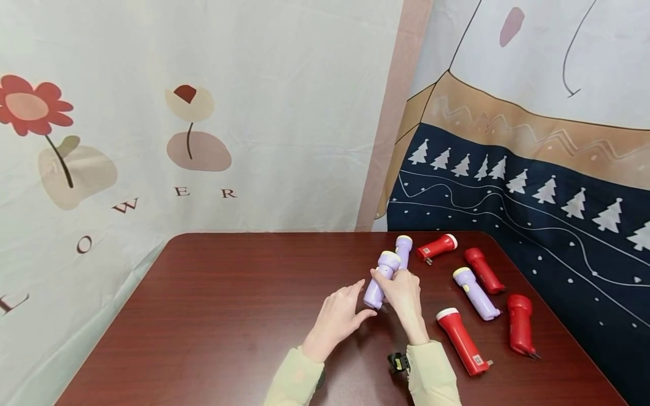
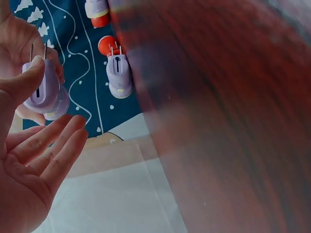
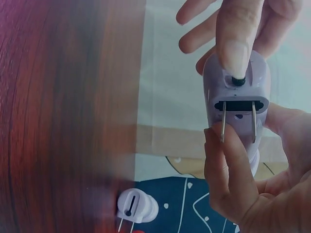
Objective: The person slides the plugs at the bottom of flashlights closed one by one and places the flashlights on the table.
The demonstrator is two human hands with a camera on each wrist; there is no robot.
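Note:
My right hand (image 1: 403, 293) grips a lavender flashlight (image 1: 374, 292), its pale-yellow-rimmed head pointing away over the table. Two metal prongs (image 3: 254, 124) stick out of its tail in the right wrist view. My left hand (image 1: 332, 317) is beside that tail with its fingers extended, holding nothing in the palm. In the right wrist view, the left thumb (image 3: 235, 51) rests against a small black slider (image 3: 238, 81) on the flashlight. Just behind my right hand is a second lavender flashlight (image 1: 404, 248), partly covered by the hand and the held one.
On the right of the dark red-brown table (image 1: 228, 316) lie another lavender flashlight (image 1: 477, 294) and red flashlights: one at the back (image 1: 437, 247), one at the front (image 1: 462, 341), others near the right edge (image 1: 520, 324). Patterned cloth (image 1: 457, 192) hangs behind the table.

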